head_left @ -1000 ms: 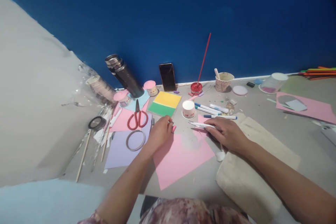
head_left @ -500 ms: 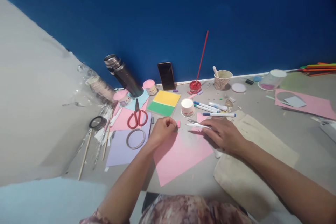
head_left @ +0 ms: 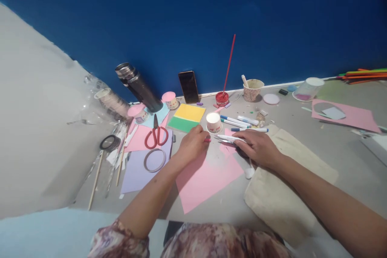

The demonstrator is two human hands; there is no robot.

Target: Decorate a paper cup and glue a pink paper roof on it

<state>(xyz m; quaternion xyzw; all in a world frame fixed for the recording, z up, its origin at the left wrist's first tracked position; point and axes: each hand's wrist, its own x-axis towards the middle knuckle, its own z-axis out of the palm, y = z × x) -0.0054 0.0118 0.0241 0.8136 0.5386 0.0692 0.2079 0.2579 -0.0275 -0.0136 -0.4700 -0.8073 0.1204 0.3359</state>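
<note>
My left hand [head_left: 196, 142] is closed at the near left of the white paper cup [head_left: 214, 123], its fingertips pinching a small pink block [head_left: 207, 140]. My right hand [head_left: 256, 145] grips what looks like a drawing compass [head_left: 231, 138], white with thin metal points that face left towards the cup. Beneath and between the hands lies a pink paper sheet [head_left: 208, 181] on the grey table, with a smaller pink piece [head_left: 227, 149] under the compass. A blue-capped marker [head_left: 249, 130] rests just beyond my right fingers.
Left of my hands lie red-handled scissors [head_left: 156, 135] and a tape roll [head_left: 155, 160] on purple paper. A dark flask [head_left: 140, 88] and a phone [head_left: 188, 87] stand at the back. A red paint pot [head_left: 222, 98] holds a stick. Beige cloth [head_left: 287, 177] lies under my right forearm.
My left hand has moved slightly right and up and taken the small pink block into its fingers. My right hand has turned the compass a little while keeping hold. The view has shifted slightly.
</note>
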